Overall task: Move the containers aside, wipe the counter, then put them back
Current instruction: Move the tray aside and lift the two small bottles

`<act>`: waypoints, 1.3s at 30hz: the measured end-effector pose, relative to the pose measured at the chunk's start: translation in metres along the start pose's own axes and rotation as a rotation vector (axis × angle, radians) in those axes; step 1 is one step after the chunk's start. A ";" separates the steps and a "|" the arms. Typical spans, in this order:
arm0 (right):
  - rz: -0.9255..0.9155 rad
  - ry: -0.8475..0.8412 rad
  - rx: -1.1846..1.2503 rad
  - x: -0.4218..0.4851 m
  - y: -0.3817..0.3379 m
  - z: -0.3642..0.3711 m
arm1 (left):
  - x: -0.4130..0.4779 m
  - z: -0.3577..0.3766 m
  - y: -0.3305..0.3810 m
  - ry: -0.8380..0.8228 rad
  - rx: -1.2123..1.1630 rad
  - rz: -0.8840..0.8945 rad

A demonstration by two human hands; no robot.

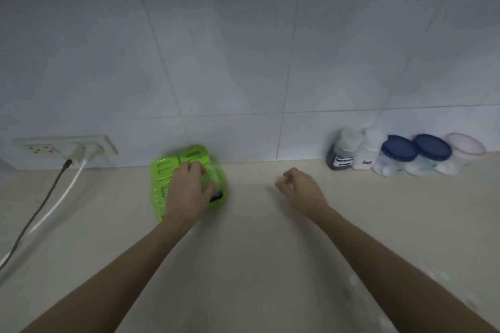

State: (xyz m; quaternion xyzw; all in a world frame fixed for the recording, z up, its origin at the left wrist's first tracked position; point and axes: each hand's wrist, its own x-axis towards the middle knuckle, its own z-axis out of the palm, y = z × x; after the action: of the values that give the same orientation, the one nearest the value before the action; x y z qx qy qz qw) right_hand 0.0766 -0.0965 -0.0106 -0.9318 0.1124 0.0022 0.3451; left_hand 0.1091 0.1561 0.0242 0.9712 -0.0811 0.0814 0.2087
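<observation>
A bright green plastic container [173, 167] with several lidded compartments lies on the beige counter [243, 251] against the tiled wall. My left hand [186, 192] rests on top of it with the fingers curled over its right part; the container is motion-blurred. My right hand [297, 186] hovers just above the bare counter to the right, fingers loosely curled, holding nothing. Further right along the wall stand a dark-filled bottle [341, 155], a white salt bottle [369, 154], two blue-lidded jars [399, 147] [432, 146] and a clear pink-rimmed tub [465, 144].
A wall socket [65, 147] at the left has a plug in it, and a dark cable [40, 211] and a white cable [58, 201] trail down across the counter's left side. White specks dot the counter at the lower right.
</observation>
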 end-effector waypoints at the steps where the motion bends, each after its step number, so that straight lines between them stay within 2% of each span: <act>1: -0.015 0.027 -0.026 -0.001 0.014 -0.016 | 0.001 0.009 0.017 -0.022 -0.029 0.053; 5: -0.079 0.125 -0.166 -0.002 0.075 -0.084 | 0.005 0.047 0.101 -0.124 -0.101 0.193; 10: -0.210 0.287 -0.451 0.014 0.129 -0.155 | 0.018 0.090 0.196 -0.203 -0.175 0.272; 16: -0.199 0.187 -0.645 0.052 0.158 -0.190 | 0.050 0.132 0.275 -0.236 -0.232 0.320; 20: -0.233 0.150 -0.524 0.073 0.164 -0.192 | 0.067 0.151 0.303 -0.308 -0.254 0.281; 25: -0.262 0.193 -0.335 0.093 0.168 -0.192 | 0.083 0.169 0.316 -0.119 -0.228 0.282; 29: -0.323 0.187 -0.290 0.096 0.171 -0.188 | 0.084 0.169 0.310 -0.108 -0.248 0.277; 32: -0.364 0.178 -0.323 0.091 0.163 -0.182 | 0.078 0.156 0.296 -0.105 -0.166 0.295; 39: -0.385 0.091 -0.161 0.065 0.100 -0.137 | 0.046 0.098 0.208 -0.121 -0.013 0.127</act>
State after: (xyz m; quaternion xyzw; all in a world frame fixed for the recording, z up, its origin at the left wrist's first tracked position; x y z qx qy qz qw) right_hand 0.1087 -0.2718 0.0240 -0.9597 -0.0528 -0.0969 0.2583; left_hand 0.1260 -0.0779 0.0260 0.9659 -0.1552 0.0354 0.2040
